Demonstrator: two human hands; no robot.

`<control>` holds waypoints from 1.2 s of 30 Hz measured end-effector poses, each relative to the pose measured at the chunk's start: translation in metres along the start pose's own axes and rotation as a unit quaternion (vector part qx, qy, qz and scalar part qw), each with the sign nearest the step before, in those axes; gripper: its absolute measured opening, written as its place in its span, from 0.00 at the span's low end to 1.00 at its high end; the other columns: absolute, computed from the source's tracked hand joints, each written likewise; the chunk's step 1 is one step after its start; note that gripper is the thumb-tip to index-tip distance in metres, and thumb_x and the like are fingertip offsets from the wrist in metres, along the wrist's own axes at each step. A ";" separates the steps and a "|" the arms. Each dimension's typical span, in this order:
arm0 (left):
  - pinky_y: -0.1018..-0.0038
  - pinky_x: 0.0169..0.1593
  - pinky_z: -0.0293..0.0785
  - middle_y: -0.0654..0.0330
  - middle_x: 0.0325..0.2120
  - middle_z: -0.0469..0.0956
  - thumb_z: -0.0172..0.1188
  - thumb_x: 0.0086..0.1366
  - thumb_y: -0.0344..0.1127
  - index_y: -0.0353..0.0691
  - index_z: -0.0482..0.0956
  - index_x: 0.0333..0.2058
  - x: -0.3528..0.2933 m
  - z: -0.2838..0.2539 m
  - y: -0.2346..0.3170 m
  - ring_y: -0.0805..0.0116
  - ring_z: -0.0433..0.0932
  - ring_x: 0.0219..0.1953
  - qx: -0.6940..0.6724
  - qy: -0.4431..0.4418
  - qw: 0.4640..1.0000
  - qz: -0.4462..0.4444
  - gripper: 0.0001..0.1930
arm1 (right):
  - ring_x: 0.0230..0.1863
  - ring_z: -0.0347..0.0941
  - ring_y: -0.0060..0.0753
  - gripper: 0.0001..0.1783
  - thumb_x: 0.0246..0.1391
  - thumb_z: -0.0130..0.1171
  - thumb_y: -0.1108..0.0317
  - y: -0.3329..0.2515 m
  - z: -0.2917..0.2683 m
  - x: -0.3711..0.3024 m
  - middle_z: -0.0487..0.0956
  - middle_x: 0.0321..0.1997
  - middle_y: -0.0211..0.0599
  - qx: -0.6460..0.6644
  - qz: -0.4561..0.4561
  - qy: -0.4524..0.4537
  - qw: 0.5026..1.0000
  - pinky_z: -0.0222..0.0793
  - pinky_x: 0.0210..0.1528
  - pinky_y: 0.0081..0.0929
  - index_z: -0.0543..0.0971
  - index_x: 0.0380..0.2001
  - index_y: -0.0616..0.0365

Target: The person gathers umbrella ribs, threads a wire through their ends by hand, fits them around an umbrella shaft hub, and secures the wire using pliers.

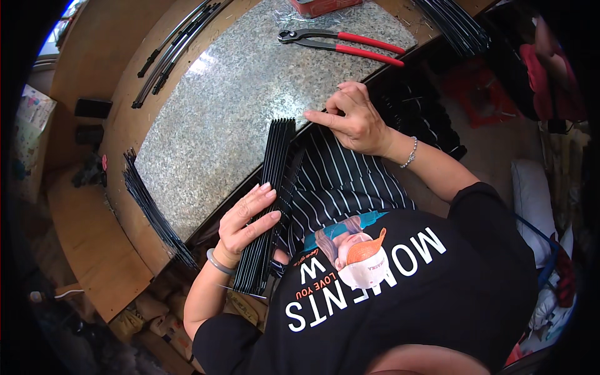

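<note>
Black strips [278,150] — under left hand [241,223]

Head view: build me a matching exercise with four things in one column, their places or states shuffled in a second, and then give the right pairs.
Column one
1. pliers
2. left hand
3. right hand
4. red box

Column two
A. beside the upper end of the bundle of thin black rods
B. cut off by the picture's top edge
C. fingers laid across the bundle
D. lying on the speckled stone top, with long red handles

Pairs: 1-D, 2-C, 3-A, 4-B
</note>
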State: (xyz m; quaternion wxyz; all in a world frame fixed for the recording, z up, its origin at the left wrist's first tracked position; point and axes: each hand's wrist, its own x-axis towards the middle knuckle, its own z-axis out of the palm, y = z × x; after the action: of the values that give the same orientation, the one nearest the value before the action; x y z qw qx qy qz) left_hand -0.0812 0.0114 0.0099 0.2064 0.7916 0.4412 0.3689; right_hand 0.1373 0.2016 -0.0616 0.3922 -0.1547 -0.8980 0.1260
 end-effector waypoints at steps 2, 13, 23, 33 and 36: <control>0.54 0.53 0.68 0.44 0.42 0.75 0.61 0.49 0.44 0.37 0.79 0.37 0.002 -0.001 0.004 0.47 0.73 0.48 -0.008 -0.008 1.000 0.004 0.20 | 0.33 0.60 0.28 0.22 0.37 0.59 0.76 -0.001 0.001 0.000 0.63 0.25 0.25 0.005 -0.004 0.000 1.000 0.55 0.52 0.35 0.80 0.40 0.47; 0.55 0.53 0.68 0.45 0.43 0.74 0.62 0.46 0.49 0.39 0.79 0.38 0.004 0.001 0.006 0.47 0.73 0.49 -0.002 -0.013 1.000 0.006 0.23 | 0.34 0.61 0.28 0.22 0.38 0.58 0.77 -0.008 0.007 -0.001 0.64 0.26 0.25 -0.013 -0.001 0.005 1.000 0.55 0.53 0.36 0.80 0.41 0.47; 0.56 0.53 0.68 0.43 0.44 0.73 0.63 0.43 0.50 0.39 0.79 0.38 0.007 0.001 0.010 0.45 0.72 0.49 0.000 -0.021 1.000 0.015 0.25 | 0.35 0.61 0.28 0.21 0.39 0.58 0.76 -0.007 0.009 0.002 0.65 0.28 0.26 -0.004 -0.014 -0.004 1.000 0.54 0.54 0.36 0.78 0.41 0.49; 0.57 0.52 0.69 0.42 0.44 0.73 0.63 0.45 0.48 0.38 0.79 0.38 0.003 0.003 0.006 0.44 0.72 0.50 -0.007 -0.035 0.999 0.011 0.23 | 0.38 0.62 0.31 0.20 0.40 0.56 0.76 -0.009 0.013 0.001 0.67 0.30 0.27 -0.025 -0.010 -0.012 1.000 0.55 0.53 0.36 0.77 0.41 0.51; 0.57 0.52 0.70 0.42 0.45 0.73 0.62 0.45 0.47 0.37 0.79 0.38 0.005 0.003 0.009 0.44 0.72 0.49 -0.009 -0.044 0.999 0.022 0.23 | 0.38 0.62 0.32 0.19 0.41 0.56 0.77 -0.014 0.010 0.006 0.67 0.30 0.28 -0.023 -0.010 -0.006 1.000 0.55 0.52 0.36 0.77 0.41 0.52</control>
State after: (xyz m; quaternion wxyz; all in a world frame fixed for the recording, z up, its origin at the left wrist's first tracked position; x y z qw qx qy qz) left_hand -0.0728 0.0109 0.0158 0.2246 0.8149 0.4108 0.3417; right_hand 0.1232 0.1894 -0.0596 0.3841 -0.1541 -0.9046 0.1024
